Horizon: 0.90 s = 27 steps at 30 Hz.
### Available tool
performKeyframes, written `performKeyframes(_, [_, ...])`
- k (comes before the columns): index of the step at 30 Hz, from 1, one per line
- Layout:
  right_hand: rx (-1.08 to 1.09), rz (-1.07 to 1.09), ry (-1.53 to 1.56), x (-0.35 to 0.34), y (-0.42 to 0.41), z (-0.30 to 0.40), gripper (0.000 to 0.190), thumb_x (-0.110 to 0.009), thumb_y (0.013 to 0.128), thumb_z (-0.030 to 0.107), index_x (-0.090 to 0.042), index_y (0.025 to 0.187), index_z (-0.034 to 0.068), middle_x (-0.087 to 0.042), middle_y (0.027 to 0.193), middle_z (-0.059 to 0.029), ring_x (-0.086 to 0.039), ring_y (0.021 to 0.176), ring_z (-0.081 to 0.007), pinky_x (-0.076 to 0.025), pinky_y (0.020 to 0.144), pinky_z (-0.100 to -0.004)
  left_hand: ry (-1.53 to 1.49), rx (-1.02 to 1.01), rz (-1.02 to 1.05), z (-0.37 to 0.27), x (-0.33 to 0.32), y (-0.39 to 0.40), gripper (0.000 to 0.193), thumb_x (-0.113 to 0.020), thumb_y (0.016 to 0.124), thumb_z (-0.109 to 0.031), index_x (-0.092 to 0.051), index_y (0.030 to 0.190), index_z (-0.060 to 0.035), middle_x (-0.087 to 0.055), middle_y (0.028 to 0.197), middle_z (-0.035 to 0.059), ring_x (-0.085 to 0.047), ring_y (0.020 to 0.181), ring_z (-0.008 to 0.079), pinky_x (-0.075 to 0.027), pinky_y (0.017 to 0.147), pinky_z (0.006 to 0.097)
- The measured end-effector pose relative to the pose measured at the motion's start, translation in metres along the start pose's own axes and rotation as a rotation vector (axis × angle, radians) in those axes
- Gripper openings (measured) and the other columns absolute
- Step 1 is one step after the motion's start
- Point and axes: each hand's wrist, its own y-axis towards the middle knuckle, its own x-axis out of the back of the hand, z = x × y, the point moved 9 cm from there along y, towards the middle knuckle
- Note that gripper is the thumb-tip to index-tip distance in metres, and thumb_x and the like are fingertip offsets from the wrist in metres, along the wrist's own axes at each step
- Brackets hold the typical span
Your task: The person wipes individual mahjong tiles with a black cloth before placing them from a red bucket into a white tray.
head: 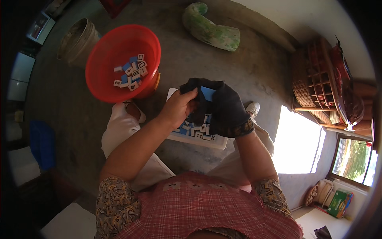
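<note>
My left hand (183,104) is bare and pinches a fold of dark cloth (200,111). My right hand (229,107) is covered by dark fabric with a patterned cuff, so its fingers are hidden. A blue-backed mahjong tile (208,93) shows between the fabric folds, held at the right hand. Below both hands stands a white plastic tray (212,144) with several loose mahjong tiles (199,135), partly covered by the hands. To the left, a red plastic basin (119,38) holds more blue-and-white mahjong tiles (135,73), some face up.
A beige bucket (78,43) stands behind the basin. A cut winter melon (213,33) lies on the concrete floor at the far side. A wicker and wood chair (316,77) is at the right. My legs (121,128) flank the tray.
</note>
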Motion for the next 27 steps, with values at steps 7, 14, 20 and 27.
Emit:
performKeyframes(7, [-0.154,0.103,0.373,-0.003,0.003,-0.020,0.035,-0.051,0.089,0.016,-0.056,0.118,-0.003,-0.064,0.102,-0.0079,-0.058,0.081,-0.0124,-0.048,0.070,-0.0263,0.119,0.003,-0.033,-0.003,-0.004,-0.003,0.024,-0.052,0.097,-0.018,-0.057,0.117,-0.0056,-0.063,0.107,0.0031,-0.062,0.096,0.0141,-0.050,0.087,0.0315])
performKeyframes(14, [-0.080,0.068,0.124,0.010,0.009,-0.042,0.033,-0.048,0.090,0.011,-0.056,0.117,-0.004,-0.063,0.096,-0.0095,-0.058,0.074,-0.0140,-0.049,0.066,-0.0280,0.189,-0.075,-0.063,-0.007,0.000,-0.001,0.018,-0.054,0.095,-0.012,-0.063,0.111,-0.0079,-0.064,0.100,-0.0005,-0.062,0.093,0.0095,-0.049,0.083,0.0253])
performKeyframes(20, [-0.112,0.040,0.201,0.003,0.003,-0.026,0.031,-0.049,0.090,0.011,-0.057,0.117,-0.004,-0.064,0.095,-0.0093,-0.058,0.073,-0.0142,-0.049,0.065,-0.0274,0.264,-0.153,-0.112,-0.012,0.004,0.000,0.017,-0.055,0.094,-0.012,-0.062,0.109,-0.0065,-0.064,0.100,0.0010,-0.062,0.090,0.0111,-0.049,0.082,0.0252])
performKeyframes(27, [-0.004,0.021,-0.179,0.004,0.006,-0.009,0.031,-0.052,0.091,0.015,-0.058,0.116,-0.003,-0.064,0.096,-0.0092,-0.059,0.073,-0.0135,-0.049,0.066,-0.0277,0.309,-0.040,-0.160,-0.010,0.001,-0.001,0.018,-0.054,0.093,-0.012,-0.064,0.107,-0.0044,-0.066,0.099,0.0016,-0.062,0.091,0.0099,-0.048,0.082,0.0244])
